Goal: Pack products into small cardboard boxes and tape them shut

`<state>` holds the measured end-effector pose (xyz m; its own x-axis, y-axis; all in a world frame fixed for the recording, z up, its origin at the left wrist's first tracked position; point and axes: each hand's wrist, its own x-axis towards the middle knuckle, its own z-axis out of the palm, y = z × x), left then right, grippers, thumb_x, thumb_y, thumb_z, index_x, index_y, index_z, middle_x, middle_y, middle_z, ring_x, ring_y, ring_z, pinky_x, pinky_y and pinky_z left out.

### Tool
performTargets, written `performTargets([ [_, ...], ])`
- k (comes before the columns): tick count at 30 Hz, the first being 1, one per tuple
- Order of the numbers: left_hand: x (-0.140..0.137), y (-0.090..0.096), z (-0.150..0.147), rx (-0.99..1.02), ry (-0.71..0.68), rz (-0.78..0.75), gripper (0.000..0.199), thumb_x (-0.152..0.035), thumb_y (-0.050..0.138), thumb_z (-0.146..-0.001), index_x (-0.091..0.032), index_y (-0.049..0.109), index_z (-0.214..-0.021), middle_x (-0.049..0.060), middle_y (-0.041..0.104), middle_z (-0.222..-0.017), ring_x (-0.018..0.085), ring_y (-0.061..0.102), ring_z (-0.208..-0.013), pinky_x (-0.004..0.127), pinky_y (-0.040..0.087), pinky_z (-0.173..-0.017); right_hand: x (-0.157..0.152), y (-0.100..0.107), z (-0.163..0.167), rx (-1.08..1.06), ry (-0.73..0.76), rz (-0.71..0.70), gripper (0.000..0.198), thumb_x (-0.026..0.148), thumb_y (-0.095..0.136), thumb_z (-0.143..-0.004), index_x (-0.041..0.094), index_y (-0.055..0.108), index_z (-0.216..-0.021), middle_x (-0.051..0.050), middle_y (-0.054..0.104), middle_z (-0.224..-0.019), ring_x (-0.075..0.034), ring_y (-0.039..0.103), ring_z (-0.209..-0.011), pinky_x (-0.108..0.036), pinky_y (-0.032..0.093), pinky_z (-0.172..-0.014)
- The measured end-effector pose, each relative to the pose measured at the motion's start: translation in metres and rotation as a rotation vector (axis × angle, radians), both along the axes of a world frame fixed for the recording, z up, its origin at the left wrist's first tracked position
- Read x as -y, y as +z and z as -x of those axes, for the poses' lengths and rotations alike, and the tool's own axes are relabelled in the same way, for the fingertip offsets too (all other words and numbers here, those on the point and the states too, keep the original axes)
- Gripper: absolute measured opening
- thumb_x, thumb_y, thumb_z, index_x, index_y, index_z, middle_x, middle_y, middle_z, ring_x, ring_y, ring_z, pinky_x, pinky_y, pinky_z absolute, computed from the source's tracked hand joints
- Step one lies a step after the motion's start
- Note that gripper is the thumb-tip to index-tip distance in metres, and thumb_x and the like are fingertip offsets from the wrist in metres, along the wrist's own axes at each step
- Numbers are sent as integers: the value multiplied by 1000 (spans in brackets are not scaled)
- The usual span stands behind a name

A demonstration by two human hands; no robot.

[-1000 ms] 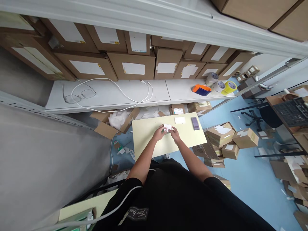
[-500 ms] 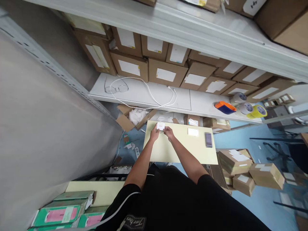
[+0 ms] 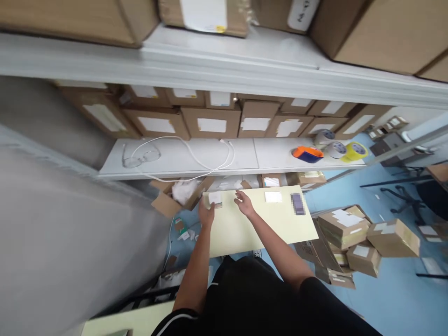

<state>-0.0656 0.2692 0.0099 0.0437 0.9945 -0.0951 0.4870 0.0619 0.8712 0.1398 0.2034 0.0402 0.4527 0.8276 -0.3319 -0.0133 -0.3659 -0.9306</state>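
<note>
Though blurred, small white box (image 3: 215,199) — likely light, stiff card, corners crushable; best pinched across short edges. Held by left hand (image 3: 207,213) at left end of yellow table (image 3: 245,228). Right hand (image 3: 245,204) just beside, fingers spread, empty.

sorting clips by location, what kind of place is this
Probably a stockroom or packing room: labelled cardboard boxes fill a metal shelf, tape rolls sit on it, and more cartons lie on the floor.

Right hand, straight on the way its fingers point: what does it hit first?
Likely the small white box in the left hand: the right hand is open, fingers aimed up-left over bare yellow table. Depth unclear.
</note>
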Motion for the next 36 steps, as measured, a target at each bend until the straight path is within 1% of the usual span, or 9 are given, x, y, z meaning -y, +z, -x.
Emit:
performTargets([
  [2, 3, 12, -10, -114, 106, -141, 68, -41, 65, -88, -16, 50, -149, 20, 50, -158, 38, 39, -152, 57, 28, -126, 21, 15, -29, 37, -46, -84, 51, 26, 66, -76, 30, 68, -126, -8, 71, -131, -30, 64, -126, -44, 55, -101],
  [5, 16, 35, -42, -153, 113, -260, 60, -40, 63, -89, -18, 55, -144, 18, 48, -159, 36, 40, -151, 54, 30, -126, 54, 40, -81, 98, -143, -147, 53, 24, 60, -77, 31, 67, -130, -6, 69, -135, -30, 61, -132, -44, 56, -99],
  [12, 66, 86, -176, -84, -204, -324, 58, -37, 56, -95, -26, 50, -152, 11, 57, -152, 30, 49, -145, 50, 40, -123, 112, 92, -231, 297, -308, -238, 59, 22, 60, -78, 30, 67, -136, -7, 67, -139, -32, 58, -133, -49, 53, -105],
  [17, 103, 117, -235, -52, -430, -299, 56, -40, 52, -97, -31, 50, -153, 7, 58, -152, 28, 53, -142, 48, 48, -117, 103, 129, -346, 449, -299, -306, 55, 21, 63, -77, 23, 69, -132, -8, 67, -139, -32, 59, -130, -48, 51, -109],
  [21, 130, 129, -226, -119, -480, -356, 56, -40, 52, -97, -36, 52, -152, 5, 63, -147, 27, 57, -138, 49, 48, -118, 59, 153, -406, 668, -174, -359, 54, 17, 63, -79, 20, 69, -133, -9, 63, -144, -31, 51, -139, -48, 40, -121],
  [25, 157, 125, -185, -208, -395, -374, 54, -42, 52, -96, -39, 55, -150, 3, 65, -144, 29, 59, -135, 52, 47, -118, 17, 159, -424, 856, 11, -175, 50, 12, 68, -80, 17, 70, -130, -15, 61, -144, -34, 47, -138, -50, 37, -119],
  [29, 180, 121, -151, -264, -255, -333, 53, -44, 51, -95, -37, 58, -147, 5, 67, -142, 30, 62, -132, 51, 53, -112, 0, 157, -413, 971, 7, -81, 35, 15, 72, -86, 17, 74, -121, -21, 56, -143, -39, 44, -136, -54, 33, -114],
  [32, 190, 126, -139, -282, -221, -346, 52, -45, 50, -96, -31, 58, -146, 7, 66, -143, 30, 62, -132, 50, 57, -106, 2, 156, -398, 1030, 11, -101, 29, 16, 71, -88, 17, 75, -117, -21, 55, -143, -37, 47, -134, -52, 36, -111],
  [36, 194, 139, -139, -275, -205, -376, 52, -43, 49, -99, -25, 58, -147, 10, 64, -145, 30, 61, -133, 50, 58, -104, 15, 160, -370, 1103, -19, -281, 24, 18, 68, -90, 18, 75, -112, -18, 55, -146, -35, 52, -132, -50, 42, -107],
])
